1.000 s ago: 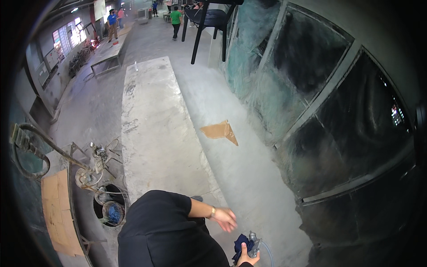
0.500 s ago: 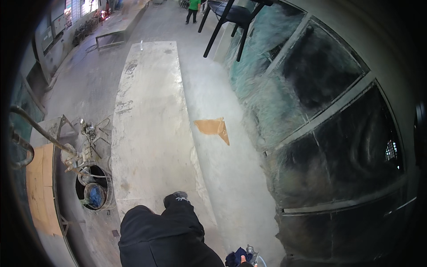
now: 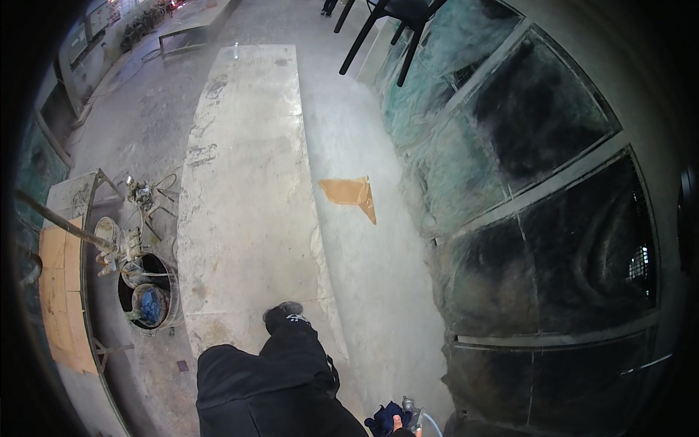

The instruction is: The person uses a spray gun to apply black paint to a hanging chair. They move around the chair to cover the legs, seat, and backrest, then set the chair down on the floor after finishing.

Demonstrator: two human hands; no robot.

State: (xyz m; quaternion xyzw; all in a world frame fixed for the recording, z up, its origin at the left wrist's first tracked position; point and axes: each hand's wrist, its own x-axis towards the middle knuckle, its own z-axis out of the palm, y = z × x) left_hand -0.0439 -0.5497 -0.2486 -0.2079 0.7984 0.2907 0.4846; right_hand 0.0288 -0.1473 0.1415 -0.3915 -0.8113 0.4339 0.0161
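At the bottom edge, right of my legs, my right hand (image 3: 397, 422) shows only in part, closed around a metal spray gun (image 3: 409, 405) with a pale hose (image 3: 433, 422) trailing from it. A dark blue cloth (image 3: 381, 420) is bunched against the same hand and gun. The lower part of the hand is cut off by the picture's edge. My left hand is not in view. My black-trousered legs (image 3: 269, 386) and one dark shoe (image 3: 282, 317) are over a long pale board (image 3: 247, 182).
A torn brown cardboard piece (image 3: 348, 191) lies right of the board. Dusty dark panels (image 3: 539, 269) line the right side, with a black chair (image 3: 400, 11) above. At left stand a bucket (image 3: 175, 302), pump-like equipment (image 3: 131, 247) and a cardboard-covered table (image 3: 62, 291).
The view has shifted slightly, so the board, cardboard and chair sit higher in the picture. The green-topped person at the back now shows only by the legs. My right hand still grips the spray gun.
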